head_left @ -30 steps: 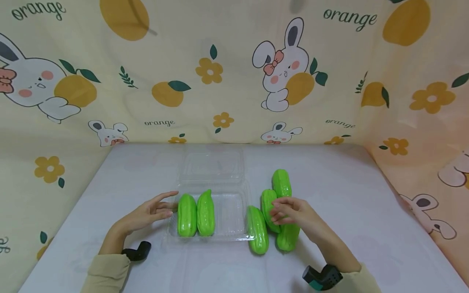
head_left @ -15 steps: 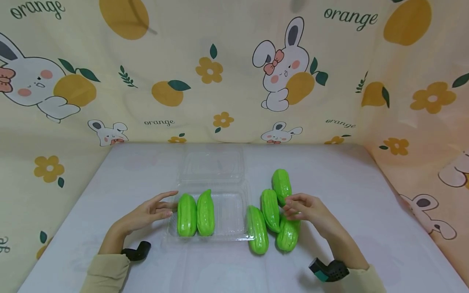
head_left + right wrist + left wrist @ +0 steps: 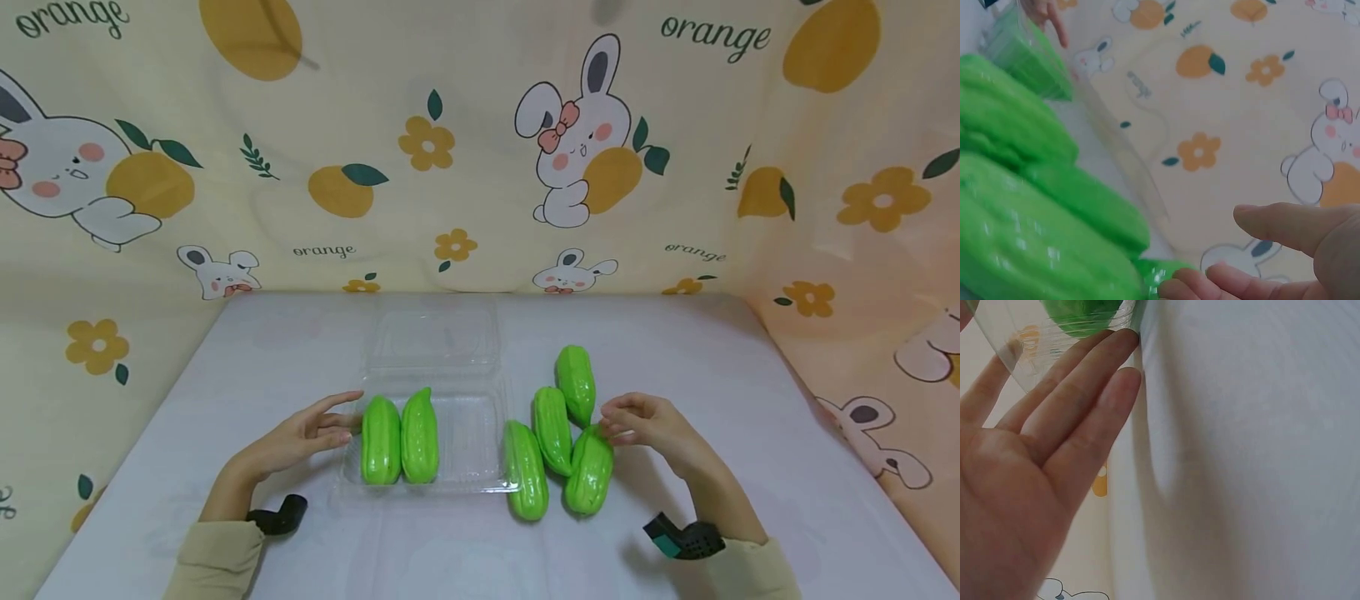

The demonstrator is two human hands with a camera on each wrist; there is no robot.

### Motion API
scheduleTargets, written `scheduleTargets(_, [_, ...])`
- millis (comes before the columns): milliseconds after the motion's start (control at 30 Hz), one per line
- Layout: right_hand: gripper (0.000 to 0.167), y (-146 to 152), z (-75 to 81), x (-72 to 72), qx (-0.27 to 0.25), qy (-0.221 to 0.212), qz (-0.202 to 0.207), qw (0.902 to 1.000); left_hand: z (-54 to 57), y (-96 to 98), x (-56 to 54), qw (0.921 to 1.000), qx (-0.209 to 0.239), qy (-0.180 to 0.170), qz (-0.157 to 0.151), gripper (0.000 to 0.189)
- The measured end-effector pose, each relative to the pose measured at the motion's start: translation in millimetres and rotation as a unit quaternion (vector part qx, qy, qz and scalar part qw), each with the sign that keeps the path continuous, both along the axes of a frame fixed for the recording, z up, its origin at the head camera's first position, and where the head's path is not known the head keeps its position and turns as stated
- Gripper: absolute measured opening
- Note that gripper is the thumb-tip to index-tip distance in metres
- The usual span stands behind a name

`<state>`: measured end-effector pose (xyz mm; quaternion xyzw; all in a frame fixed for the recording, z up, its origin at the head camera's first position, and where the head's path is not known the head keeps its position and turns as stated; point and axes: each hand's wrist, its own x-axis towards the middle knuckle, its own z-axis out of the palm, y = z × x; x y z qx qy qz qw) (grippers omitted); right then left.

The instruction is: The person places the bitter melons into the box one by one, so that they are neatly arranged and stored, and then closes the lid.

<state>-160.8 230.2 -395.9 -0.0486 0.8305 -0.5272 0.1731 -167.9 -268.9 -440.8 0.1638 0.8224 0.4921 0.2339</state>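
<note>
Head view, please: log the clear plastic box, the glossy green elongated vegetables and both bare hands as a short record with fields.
Container: clear plastic box, lid laid open behind it
Inside: two glossy green elongated vegetables, at its left
Outside: four more vegetables, grouped at its right
Left hand: bare, fingers extended at the box's left side
Right hand: bare, holding nothing, beside the grouped vegetables

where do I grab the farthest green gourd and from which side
Probably around the middle of the farthest green gourd, coming from the right: it's long, lying roughly front to back, with neighboring gourds by its near end and left.
</note>
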Motion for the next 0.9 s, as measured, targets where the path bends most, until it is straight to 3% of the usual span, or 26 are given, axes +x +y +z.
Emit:
scheduleTargets(167, [0.045,7.5,-5.2,-4.1,0.021,-0.016,-0.007,0.9996,0.0,0.6,0.2,1.0,0.004,-0.004,0.0,0.066])
scheduleTargets(567, [0.045,16.3,-17.6,-13.2,0.012,-0.064,-0.018,0.9977,1.8,-1.4,1.1,1.0,-0.003,-0.004,0.007,0.065])
scheduleTargets(900, [0.042,23.1,-29.0,-15.0,0.007,-0.103,0.003,0.9946,-0.1,-1.2,-0.4,1.0,-0.002,-0.002,0.005,0.065])
